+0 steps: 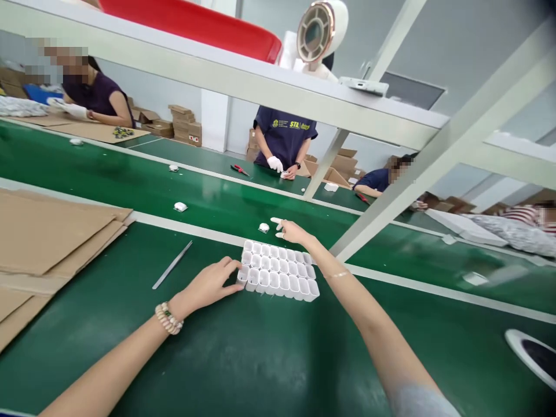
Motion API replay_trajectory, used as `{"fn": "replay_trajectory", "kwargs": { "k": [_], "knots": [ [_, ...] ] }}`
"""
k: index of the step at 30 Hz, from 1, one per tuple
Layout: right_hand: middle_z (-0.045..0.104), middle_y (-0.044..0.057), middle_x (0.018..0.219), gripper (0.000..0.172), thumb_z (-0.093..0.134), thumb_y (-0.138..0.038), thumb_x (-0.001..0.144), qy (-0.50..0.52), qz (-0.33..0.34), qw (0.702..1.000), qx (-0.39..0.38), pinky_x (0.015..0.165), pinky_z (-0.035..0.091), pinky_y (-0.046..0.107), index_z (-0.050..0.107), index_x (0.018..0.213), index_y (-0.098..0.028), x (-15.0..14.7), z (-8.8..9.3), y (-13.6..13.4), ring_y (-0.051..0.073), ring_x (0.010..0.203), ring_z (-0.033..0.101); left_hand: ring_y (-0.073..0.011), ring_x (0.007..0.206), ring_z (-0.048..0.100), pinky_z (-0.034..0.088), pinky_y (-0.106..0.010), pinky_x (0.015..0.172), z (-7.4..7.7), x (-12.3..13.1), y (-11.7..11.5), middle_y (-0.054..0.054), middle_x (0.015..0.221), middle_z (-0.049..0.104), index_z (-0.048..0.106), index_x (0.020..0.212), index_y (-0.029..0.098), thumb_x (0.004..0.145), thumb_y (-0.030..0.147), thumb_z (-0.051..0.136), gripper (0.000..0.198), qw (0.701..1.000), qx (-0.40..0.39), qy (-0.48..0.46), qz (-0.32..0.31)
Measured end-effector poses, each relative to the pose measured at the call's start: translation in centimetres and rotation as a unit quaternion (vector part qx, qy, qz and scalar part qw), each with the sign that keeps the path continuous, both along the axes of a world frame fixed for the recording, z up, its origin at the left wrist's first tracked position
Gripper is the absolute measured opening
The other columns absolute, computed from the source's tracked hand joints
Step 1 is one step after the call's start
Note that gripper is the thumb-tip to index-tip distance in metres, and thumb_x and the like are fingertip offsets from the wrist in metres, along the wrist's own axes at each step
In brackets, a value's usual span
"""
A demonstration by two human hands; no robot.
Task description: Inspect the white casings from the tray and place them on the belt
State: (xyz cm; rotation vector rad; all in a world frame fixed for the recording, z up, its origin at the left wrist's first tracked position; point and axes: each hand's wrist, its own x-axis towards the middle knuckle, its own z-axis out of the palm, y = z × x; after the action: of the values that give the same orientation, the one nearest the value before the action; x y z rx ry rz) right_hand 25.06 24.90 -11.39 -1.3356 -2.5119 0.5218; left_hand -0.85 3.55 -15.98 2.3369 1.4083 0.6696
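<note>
The white tray (278,272) is touched by the loosely spread left hand (211,284); the right hand (292,231), fingers extended, is held empty above the green table (243,347).

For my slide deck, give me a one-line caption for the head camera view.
Left hand steadies a white compartment tray on the green bench while the right hand reaches toward a small white part.

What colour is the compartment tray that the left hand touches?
White. The tray shows best in the head view, with the left hand at its near-left corner.
</note>
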Motion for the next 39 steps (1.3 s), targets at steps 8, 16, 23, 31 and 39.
{"fn": "replay_trajectory", "kwargs": {
  "k": [8, 16, 23, 31, 39],
  "knots": [
    [0.055, -0.004, 0.049, 0.02, 0.073, -0.023, 0.067, 0.084, 0.016, 0.991, -0.099, 0.052, 0.039, 0.025, 0.071, 0.083, -0.012, -1.3, -1.3, 2.9, 0.011, 0.05, 0.046, -0.0203, 0.089, 0.058, 0.047, -0.031, 0.074, 0.1, 0.3, -0.5, -0.007, 0.103, 0.057, 0.056, 0.095, 0.02, 0.098, 0.032, 0.041, 0.02, 0.999, 0.045, 0.003, -0.003],
    [0.07, 0.01, 0.102, 0.049, 0.079, -0.046, 0.066, 0.312, 0.012, 0.939, -0.142, 0.084, 0.054, 0.039, 0.061, 0.103, -0.02, 0.3, 0.5, -5.1, 0.023, 0.089, 0.069, -0.0201, 0.102, 0.057, 0.051, -0.036, 0.088, 0.6, -0.4, -0.8, -0.007, 0.112, 0.054, 0.049, 0.105, 0.022, 0.094, 0.031, 0.051, 0.015, 0.976, 0.054, -0.208, 0.046],
    [0.07, 0.003, 0.095, 0.049, 0.086, -0.033, 0.057, 0.518, 0.065, 0.782, -0.34, 0.07, 0.06, 0.037, 0.065, 0.102, -0.027, -3.6, 0.7, -15.1, 0.022, 0.084, 0.068, -0.0206, 0.101, 0.055, 0.052, -0.036, 0.084, 2.2, -0.4, -1.8, -0.006, 0.107, 0.049, 0.051, 0.118, 0.023, 0.082, 0.029, 0.069, 0.041, 0.959, 0.15, -0.201, 0.129],
    [0.072, 0.002, 0.1, 0.046, 0.086, -0.029, 0.063, 0.498, 0.097, 0.816, -0.277, 0.08, 0.059, 0.047, 0.069, 0.106, -0.036, -4.1, 0.7, -18.7, 0.027, 0.095, 0.068, -0.0206, 0.101, 0.06, 0.054, -0.036, 0.081, 1.6, 0.3, -2.6, -0.009, 0.113, 0.055, 0.041, 0.112, 0.023, 0.082, 0.011, 0.061, 0.038, 0.938, 0.261, -0.221, 0.043],
    [0.07, -0.002, 0.107, 0.058, 0.083, -0.022, 0.069, 0.429, 0.12, 0.894, -0.056, 0.086, 0.057, 0.054, 0.064, 0.117, -0.048, -4.0, 1.2, -21.6, 0.028, 0.097, 0.067, -0.0227, 0.094, 0.061, 0.054, -0.036, 0.077, 1.5, 0.7, -3.3, -0.009, 0.108, 0.06, 0.034, 0.135, 0.024, 0.079, 0.006, 0.052, 0.062, 0.956, 0.245, -0.154, 0.051]
  ]
}}
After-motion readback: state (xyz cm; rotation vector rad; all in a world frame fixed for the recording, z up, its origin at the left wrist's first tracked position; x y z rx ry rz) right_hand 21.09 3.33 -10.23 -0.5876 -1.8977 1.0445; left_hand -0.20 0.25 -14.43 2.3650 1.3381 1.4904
